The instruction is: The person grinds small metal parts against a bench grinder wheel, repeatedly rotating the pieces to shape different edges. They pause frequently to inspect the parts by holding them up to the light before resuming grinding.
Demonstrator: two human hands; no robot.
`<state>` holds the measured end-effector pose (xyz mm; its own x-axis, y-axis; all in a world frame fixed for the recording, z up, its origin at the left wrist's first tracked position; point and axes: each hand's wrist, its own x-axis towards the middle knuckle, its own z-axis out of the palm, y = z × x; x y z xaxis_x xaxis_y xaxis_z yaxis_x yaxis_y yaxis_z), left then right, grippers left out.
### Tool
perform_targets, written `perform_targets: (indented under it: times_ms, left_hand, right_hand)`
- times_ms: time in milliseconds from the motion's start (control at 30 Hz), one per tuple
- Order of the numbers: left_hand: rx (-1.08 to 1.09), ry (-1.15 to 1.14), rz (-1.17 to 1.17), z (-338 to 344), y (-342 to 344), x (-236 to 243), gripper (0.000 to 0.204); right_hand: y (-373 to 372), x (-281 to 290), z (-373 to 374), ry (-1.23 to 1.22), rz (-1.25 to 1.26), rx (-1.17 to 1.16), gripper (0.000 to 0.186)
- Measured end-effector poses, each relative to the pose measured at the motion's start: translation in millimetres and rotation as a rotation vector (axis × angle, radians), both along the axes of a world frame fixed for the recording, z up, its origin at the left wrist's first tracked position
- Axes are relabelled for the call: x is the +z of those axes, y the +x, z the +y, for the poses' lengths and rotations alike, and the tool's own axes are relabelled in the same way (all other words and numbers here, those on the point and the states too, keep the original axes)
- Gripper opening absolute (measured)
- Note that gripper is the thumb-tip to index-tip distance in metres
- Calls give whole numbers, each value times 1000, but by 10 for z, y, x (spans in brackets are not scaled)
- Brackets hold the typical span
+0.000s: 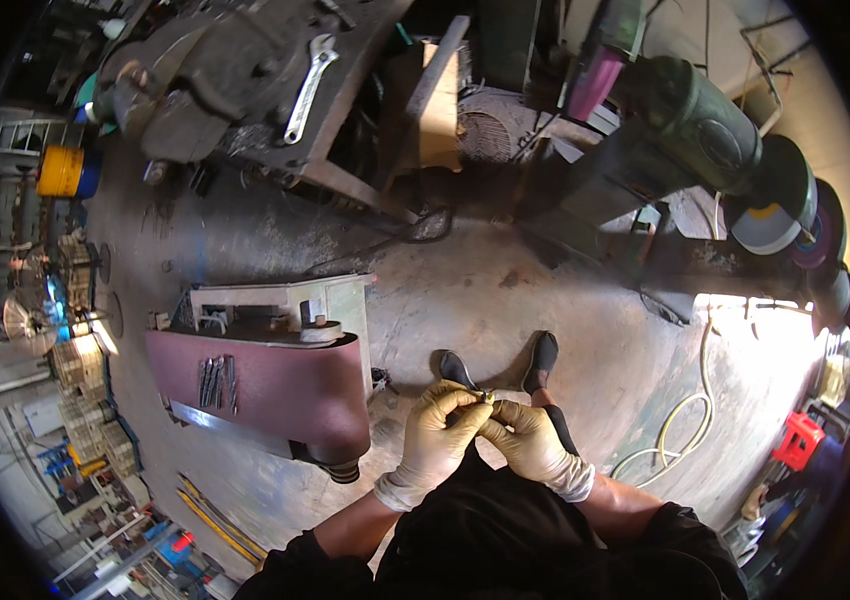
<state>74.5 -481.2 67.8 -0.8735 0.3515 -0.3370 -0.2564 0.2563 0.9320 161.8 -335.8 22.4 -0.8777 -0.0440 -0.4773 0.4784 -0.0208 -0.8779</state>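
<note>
In front of my body, both hands meet in pale work gloves. My left hand (pixel 439 432) is closed in a pinch on a small shiny metal piece (pixel 487 396). From the other side, the fingertips of my right hand (pixel 528 440) are also closed on it. Fingers cover most of the piece, so its kind cannot be made out. Left of my hands stands a belt sander with a broad reddish-brown belt (pixel 315 390). Several drill bits (pixel 215 383) lie side by side on that belt.
A heavy dark workbench (pixel 345 130) at the far left bears an adjustable wrench (pixel 311 88). At the far right stands a green bench grinder (pixel 705 130) with wheels. A pale hose (pixel 690 425) coils over the floor at right, near a red case (pixel 797 440).
</note>
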Motion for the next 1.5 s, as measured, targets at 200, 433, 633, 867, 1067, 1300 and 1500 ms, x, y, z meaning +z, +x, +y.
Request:
perform_targets:
  times_ms: [200,433,633,867,1067,1300,1500]
  left_hand:
    - [-120,-79,69,644,24,31,13]
    - [-248,-142,56,1363,75,76,11]
    - [-323,-167,27,1997,148,117,11]
    - [-514,-163,100,2683,211,152,12]
    - [-685,-194,253,2989,340,-10,11]
    - [-715,-247,361,3314,417,105,15]
    - [-730,-206,398,3433,411,165,14]
  right_hand:
    - [171,-2,523,63,100,-93,27]
    - [424,-101,1069,94,111,-176,23]
    - [584,-138,1569,100,145,-225,16]
    - [802,-238,2025,73,203,-357,15]
    - [1024,-327,2198,-11,198,-433,17]
    - [1078,-241,2418,-181,121,-478,18]
    - [1062,-306,2418,-136,197,-546,19]
